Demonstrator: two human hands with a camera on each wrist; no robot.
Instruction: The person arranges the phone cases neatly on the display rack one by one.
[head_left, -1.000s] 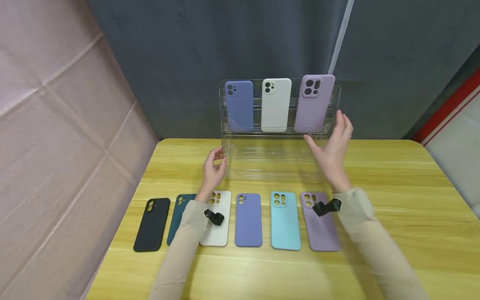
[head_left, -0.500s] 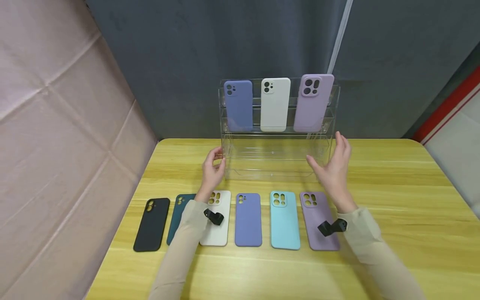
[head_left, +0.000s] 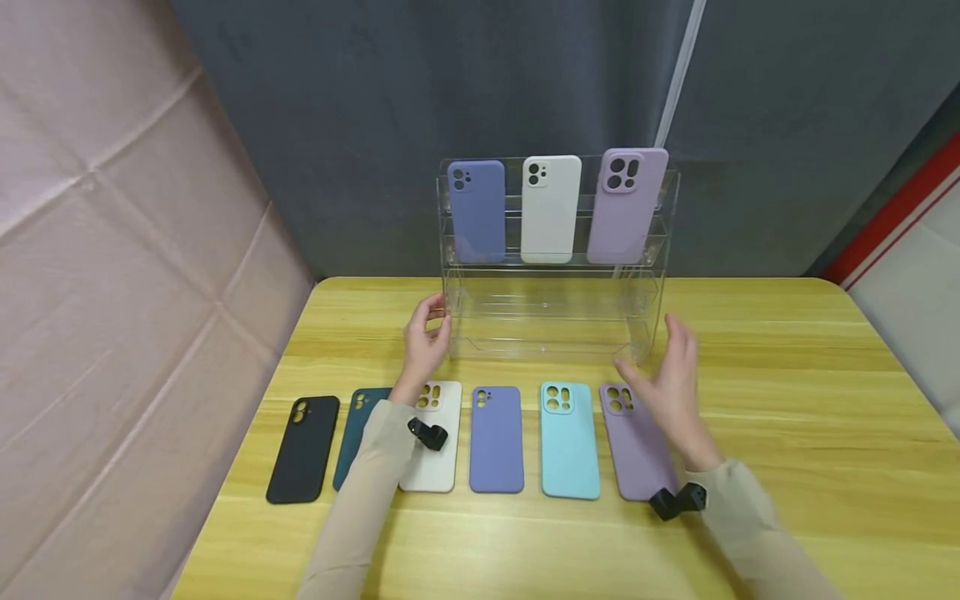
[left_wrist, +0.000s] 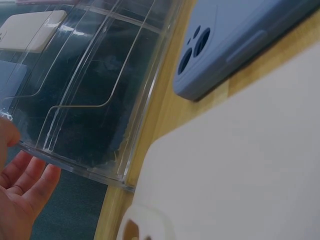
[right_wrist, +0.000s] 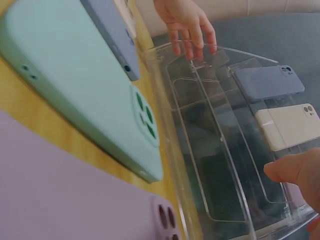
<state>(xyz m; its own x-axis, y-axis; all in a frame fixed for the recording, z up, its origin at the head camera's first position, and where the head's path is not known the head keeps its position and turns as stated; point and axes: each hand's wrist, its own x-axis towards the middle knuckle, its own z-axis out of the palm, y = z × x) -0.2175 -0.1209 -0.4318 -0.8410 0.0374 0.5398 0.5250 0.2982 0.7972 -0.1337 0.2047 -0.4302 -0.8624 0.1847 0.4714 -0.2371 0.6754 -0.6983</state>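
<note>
My left hand [head_left: 425, 342] holds the left side edge of a clear acrylic display stand [head_left: 545, 305], thumb and fingers on either side of it in the left wrist view. Lower on the right, my right hand [head_left: 671, 387] hovers with thumb and fingers spread, holding nothing. Beneath it lies a purple phone case [head_left: 637, 450]. Upright on the stand's upper tier are a blue phone case [head_left: 478, 212], a white phone case [head_left: 551, 208] and a tilted light purple phone case [head_left: 627, 208].
In a row before the stand lie a black case [head_left: 303, 450], a dark teal case [head_left: 358, 433], another white case [head_left: 442, 450], a violet-blue case [head_left: 497, 442] and a turquoise case [head_left: 570, 446]. A grey curtain [head_left: 412, 100] hangs behind the wooden table [head_left: 810, 400].
My right hand has come down from beside the light purple case on the stand to near the stand's lower right corner. My left hand and the cases have stayed in place.
</note>
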